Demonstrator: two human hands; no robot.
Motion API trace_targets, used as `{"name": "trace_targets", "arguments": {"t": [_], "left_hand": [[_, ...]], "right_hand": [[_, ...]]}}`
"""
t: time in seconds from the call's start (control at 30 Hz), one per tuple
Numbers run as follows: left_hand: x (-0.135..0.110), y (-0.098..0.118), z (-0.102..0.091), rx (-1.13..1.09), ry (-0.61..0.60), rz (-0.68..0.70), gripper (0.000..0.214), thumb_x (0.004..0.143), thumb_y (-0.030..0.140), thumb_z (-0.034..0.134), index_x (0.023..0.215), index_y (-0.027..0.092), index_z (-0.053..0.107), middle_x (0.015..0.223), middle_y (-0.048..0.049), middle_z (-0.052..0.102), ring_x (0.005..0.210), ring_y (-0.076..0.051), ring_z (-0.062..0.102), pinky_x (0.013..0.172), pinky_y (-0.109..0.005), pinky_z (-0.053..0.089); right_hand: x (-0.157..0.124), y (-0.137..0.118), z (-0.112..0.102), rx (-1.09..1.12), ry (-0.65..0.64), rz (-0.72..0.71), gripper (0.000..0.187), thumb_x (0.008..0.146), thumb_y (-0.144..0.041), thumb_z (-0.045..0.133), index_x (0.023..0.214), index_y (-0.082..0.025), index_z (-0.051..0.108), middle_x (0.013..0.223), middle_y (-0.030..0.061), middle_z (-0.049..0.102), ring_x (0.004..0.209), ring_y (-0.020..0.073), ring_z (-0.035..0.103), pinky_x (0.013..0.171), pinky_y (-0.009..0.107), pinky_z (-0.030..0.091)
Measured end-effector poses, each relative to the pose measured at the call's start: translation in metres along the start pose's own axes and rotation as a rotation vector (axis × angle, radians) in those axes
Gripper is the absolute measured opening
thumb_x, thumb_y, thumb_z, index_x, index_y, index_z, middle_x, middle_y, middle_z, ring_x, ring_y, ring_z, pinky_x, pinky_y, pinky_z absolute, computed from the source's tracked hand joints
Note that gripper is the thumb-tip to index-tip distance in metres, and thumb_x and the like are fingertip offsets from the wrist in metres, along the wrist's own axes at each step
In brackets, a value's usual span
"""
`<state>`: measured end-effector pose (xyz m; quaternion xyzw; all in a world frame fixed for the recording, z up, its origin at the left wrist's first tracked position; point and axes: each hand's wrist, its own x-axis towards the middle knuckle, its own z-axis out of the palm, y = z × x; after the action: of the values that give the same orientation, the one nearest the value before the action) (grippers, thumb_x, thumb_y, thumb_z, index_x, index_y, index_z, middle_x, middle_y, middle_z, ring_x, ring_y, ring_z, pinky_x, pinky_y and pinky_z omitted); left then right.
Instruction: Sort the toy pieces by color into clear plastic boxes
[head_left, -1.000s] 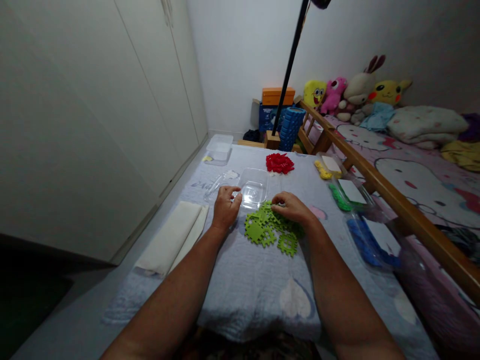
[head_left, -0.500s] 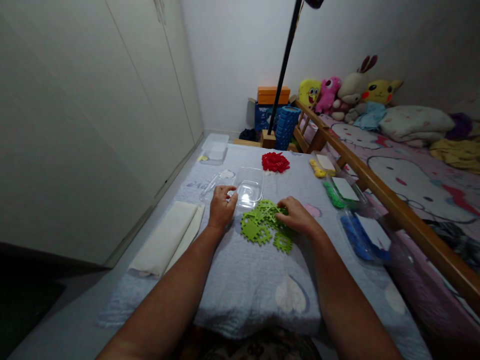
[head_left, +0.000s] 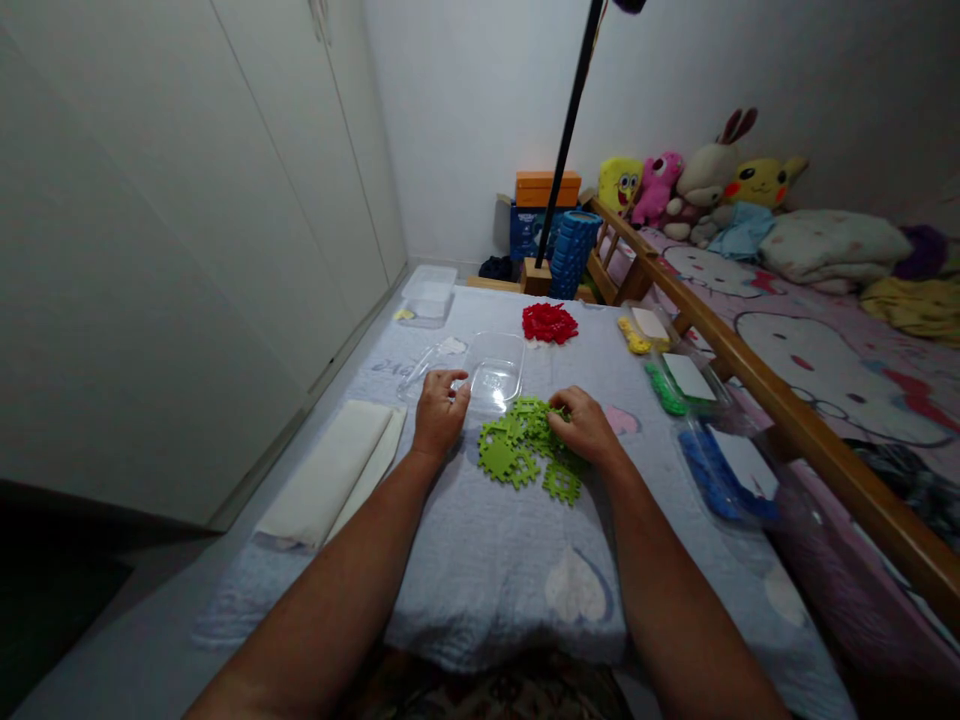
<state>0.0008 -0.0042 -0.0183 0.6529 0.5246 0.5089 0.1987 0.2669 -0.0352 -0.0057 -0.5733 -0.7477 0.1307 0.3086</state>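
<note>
You have green pieces in a pile on the cloth-covered surface; call that pile the middle of the clock. One see-through box sits at 11 o'clock, and another box is farther out that way. At your right are three boxes: yellow bits at 1, bright green bits at 2, blue bits at 3. That makes five boxes. One red pile sits at 12. The green pieces overlap too much to count.

Your left hand is at 10, beside the near box, its grip half open around nothing you can see. Your right hand is on the pile's 2 o'clock side. Its grip is nearly closed; I can't tell if it has a piece. Half a second ago its thumb and fingers were wider apart.
</note>
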Motion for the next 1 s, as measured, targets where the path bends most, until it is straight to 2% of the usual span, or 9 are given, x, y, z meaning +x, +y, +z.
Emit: {"name": "trace_targets", "arguments": {"t": [0.47, 1.0], "left_hand": [[0.0008, 0.0043, 0.0007, 0.002, -0.008, -0.004, 0.019, 0.089, 0.026, 0.056, 0.101, 0.02, 0.07, 0.104, -0.0074, 0.061, 0.095, -0.02, 0.063, 0.084, -0.034, 0.058], [-0.0001, 0.0063, -0.0012, 0.016, -0.011, -0.01, 0.019, 0.09, 0.025, 0.057, 0.103, 0.02, 0.07, 0.106, -0.0072, 0.061, 0.088, -0.018, 0.062, 0.084, -0.034, 0.058]], "right_hand": [[-0.0017, 0.003, 0.0014, 0.032, 0.104, 0.05, 0.008, 0.077, -0.018, 0.059, 0.08, -0.022, 0.064, 0.081, 0.0034, 0.063, 0.08, 0.0203, 0.059, 0.077, 0.032, 0.045], [-0.0018, -0.0013, 0.0055, 0.041, 0.106, 0.054, 0.007, 0.076, -0.019, 0.057, 0.079, -0.022, 0.063, 0.08, 0.0037, 0.063, 0.077, 0.0201, 0.059, 0.074, 0.032, 0.045]]}}
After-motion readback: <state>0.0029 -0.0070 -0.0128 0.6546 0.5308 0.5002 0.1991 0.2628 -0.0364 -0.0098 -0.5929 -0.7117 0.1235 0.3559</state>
